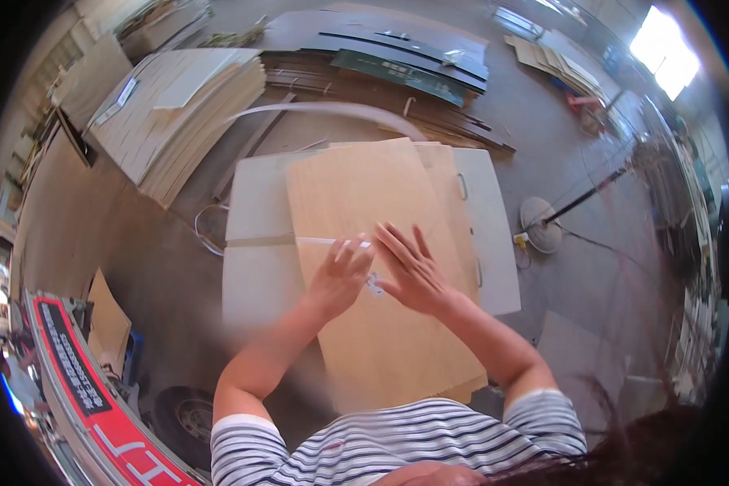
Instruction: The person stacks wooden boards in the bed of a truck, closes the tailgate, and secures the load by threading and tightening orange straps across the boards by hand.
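Grey concrete flooring [170, 267] spreads through a cluttered workshop seen from above, with sheet stock heaped all around. At the far left, a red machine edge with a black label strip [81, 381] curves along the lower corner, and a small tan board offcut [109, 320] leans beside it. Further up on the left lies a tall stack of pale wood veneer sheets [178, 113], its layers fanned at the edges. No bin, box or tray can be made out anywhere, so nothing shows as contained; all the stock lies loose in piles.

Toward the middle, a pale grey flat worktable [255, 211] carries a large light-brown thin plywood sheet [356, 194], which lies flat on further sheets of the same kind and reaches toward the person's striped shirt [397, 445]. A narrow white strip of tape [320, 240] runs across that sheet. The left hand [340, 275] rests on the sheet with its fingers curled together, fingertips pressing at the strip's right end. Just beside it, the right hand [413, 271] lies palm down, fingers spread apart and flat on the wood, gripping nothing. A small white scrap [373, 283] sits between the two hands.

Behind the table, dark green and grey panels [405, 57] lie stacked. To the right, a round white pedestal base [541, 224] stands on the floor with a dark pole slanting from it.
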The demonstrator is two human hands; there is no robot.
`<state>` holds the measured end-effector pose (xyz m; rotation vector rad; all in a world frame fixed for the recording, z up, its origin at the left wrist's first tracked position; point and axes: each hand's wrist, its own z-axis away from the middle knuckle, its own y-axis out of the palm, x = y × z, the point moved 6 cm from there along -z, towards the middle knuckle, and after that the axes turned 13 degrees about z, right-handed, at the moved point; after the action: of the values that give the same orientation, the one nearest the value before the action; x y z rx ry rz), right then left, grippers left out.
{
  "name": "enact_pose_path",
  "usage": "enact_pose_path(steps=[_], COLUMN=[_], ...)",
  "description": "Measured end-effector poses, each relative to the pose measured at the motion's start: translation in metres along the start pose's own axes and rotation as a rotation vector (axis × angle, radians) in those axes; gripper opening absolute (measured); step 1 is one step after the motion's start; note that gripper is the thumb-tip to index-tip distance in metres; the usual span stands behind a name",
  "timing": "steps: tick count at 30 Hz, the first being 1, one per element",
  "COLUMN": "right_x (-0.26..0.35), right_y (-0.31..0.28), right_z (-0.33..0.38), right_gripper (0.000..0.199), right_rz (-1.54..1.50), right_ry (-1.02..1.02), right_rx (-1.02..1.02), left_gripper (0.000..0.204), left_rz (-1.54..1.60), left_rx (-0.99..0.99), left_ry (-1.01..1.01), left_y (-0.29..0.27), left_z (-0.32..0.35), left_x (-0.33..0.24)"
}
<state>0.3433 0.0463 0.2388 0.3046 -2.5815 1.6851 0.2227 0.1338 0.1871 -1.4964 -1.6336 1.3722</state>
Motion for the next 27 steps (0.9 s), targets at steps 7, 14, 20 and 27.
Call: enact_pose_path(steps=[7, 14, 20, 27], right_x=[-0.175, -0.296, -0.343, -0.363], right_y=[0.048, -0.046, -0.055, 0.104], right_z=[0.074, 0.169, 0.218, 0.221], right_gripper=[0.011, 0.013, 0.021, 0.031], right_rz=[0.552, 0.379, 0.062, -0.597], right_ry=[0.239, 0.834, 1.065, 1.155], right_rx=[0.315, -0.135, -0.370, -0.301], left_gripper=[0.063, 0.060, 0.047, 0.048], left_rz=[0.366, 0.299, 0.344, -0.112], left_rx=[-0.291, -0.672, -0.759, -0.278], left_ry=[-0.346, -0.287, -0.184, -0.182], left_y=[-0.058, -0.225, -0.310, -0.226], left_z=[0.017, -0.060, -0.095, -0.117], left_x=[0.053, -0.042, -0.095, -0.125])
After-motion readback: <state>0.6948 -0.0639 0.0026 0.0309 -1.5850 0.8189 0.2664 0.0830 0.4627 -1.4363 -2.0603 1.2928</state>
